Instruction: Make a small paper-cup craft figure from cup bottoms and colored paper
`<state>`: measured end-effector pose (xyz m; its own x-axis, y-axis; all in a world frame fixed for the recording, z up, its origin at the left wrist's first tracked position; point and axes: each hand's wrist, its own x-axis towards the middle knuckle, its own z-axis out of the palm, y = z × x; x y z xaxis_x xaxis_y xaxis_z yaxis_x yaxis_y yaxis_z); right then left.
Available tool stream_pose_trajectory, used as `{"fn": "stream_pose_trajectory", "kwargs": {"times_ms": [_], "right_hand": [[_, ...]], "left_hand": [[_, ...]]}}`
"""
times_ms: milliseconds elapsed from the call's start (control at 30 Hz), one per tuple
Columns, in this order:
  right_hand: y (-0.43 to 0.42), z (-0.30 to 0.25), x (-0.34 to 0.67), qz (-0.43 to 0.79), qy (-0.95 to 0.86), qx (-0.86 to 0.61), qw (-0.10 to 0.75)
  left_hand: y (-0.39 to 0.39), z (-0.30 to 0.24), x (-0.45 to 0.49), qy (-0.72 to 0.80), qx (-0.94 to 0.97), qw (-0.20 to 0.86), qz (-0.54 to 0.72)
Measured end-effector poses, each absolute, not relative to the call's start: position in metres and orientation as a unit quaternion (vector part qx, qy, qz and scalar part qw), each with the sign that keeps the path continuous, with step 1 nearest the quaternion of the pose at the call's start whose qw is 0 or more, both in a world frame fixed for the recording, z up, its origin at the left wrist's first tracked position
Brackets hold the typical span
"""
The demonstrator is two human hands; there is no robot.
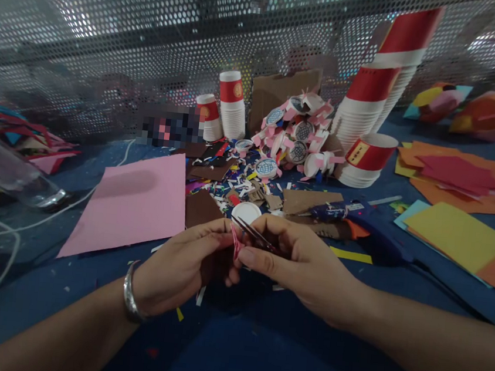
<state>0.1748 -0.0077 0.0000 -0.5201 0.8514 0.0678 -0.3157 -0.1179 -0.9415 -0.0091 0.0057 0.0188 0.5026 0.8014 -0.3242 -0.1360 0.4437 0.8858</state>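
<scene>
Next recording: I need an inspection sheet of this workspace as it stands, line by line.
Surface: blue table, strewn with paper offcuts.
Job's things: pink paper strip pinched in the left hand; scissors in the right hand, blades at the strip.
Clutter: pink sheet, brown card pieces, glue gun, cup stacks, pile of decorated cups, coloured sheets.
Grippers: both hands closed, meeting above the table; bracelet on the left wrist.
Cables: white cable at the left; black cable near the glue gun.
Surroundings: perforated metal screen behind the table.
</scene>
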Motion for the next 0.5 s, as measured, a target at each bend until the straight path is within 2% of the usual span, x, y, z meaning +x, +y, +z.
{"fn": "stream_pose_trajectory", "kwargs": {"times_ms": [333, 500], "right_hand": [[-0.007, 0.0032, 0.1757, 0.694, -0.521, -0.274, 0.414], [-0.0085, 0.0031, 0.1774, 0.694, -0.51, -0.282, 0.423]], "left_hand": [[0.007, 0.0143, -0.0126, 0.38, 0.42, 0.766, 0.306], [0.0092, 0.0132, -0.0136, 0.409, 0.454, 0.718, 0.333]]}}
